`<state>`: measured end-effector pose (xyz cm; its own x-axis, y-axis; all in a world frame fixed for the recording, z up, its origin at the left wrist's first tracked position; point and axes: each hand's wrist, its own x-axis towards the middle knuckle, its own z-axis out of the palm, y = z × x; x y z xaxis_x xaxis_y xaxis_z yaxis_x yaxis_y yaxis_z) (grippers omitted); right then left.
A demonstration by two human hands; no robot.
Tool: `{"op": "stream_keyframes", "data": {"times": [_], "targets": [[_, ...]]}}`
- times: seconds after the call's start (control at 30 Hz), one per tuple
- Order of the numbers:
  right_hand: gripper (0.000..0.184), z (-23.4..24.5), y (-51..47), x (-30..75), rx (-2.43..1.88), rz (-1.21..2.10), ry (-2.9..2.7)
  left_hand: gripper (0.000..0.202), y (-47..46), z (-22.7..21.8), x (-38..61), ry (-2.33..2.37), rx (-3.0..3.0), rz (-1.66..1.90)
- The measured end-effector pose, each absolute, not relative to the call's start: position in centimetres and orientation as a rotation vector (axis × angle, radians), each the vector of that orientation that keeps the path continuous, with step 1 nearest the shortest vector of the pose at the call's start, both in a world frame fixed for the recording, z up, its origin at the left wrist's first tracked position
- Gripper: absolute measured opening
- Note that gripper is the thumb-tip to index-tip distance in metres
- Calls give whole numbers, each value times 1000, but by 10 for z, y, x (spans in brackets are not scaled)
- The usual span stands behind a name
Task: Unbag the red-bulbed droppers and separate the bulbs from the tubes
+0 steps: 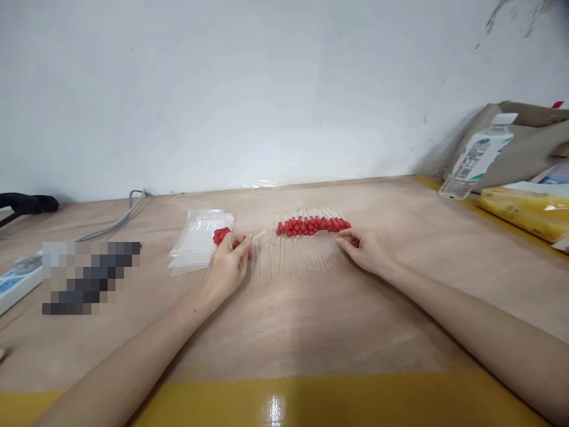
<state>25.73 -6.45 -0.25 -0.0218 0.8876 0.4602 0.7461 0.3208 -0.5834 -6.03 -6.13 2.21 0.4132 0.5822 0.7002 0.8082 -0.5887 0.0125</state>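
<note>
A row of droppers with red rubber bulbs [306, 225] lies on the table, their thin clear tubes [320, 252] pointing both toward me and toward the wall. My left hand [230, 258] is closed at the row's left, in a pinch from which a clear tube sticks out to the right. More red bulbs [222, 234] show around its fingers, partly hidden by them. At the right end of the row, the fingers of my right hand [362, 249] are closed around a dropper whose red bulb peeks out between them. Clear zip bags [200, 231] lie stacked beside my left hand.
A tilted water bottle [480, 157] leans by a grey-brown bag [524, 142] at the right, near a yellow packet [528, 210]. On the left are a white power strip [20, 287], its grey cable [111, 222] and a blurred-out dark object [91, 279]. A white wall [267, 95] bounds the back.
</note>
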Motion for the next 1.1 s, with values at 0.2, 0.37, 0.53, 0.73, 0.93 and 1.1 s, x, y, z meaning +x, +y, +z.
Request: {"op": "stream_keyframes", "data": {"times": [0.2, 0.37, 0.53, 0.73, 0.93, 1.1], "targets": [[27, 2, -59, 247, -1634, 247, -1796, 25, -57, 10, -56, -1047, -2373, -844], [27, 7, -58, 243, -1695, 260, -1841, 20, -60, 7, -51, -1088, -2494, -847], [26, 0, -57, 242, -1628, 309, -1856, 38, -71, 18, -50, -1034, -2675, -784], [29, 1, -62, 233, -1576, 298, -1887, 55, -65, 24, -53, -865, -2945, -425], [30, 4, -65, 230, -1572, 303, -1893, 43, -46, 19, -60, -825, -3032, -347], [32, 2, -68, 231, -1526, 305, -1918, 45, -41, 19, -63, -773, -2977, -376]]}}
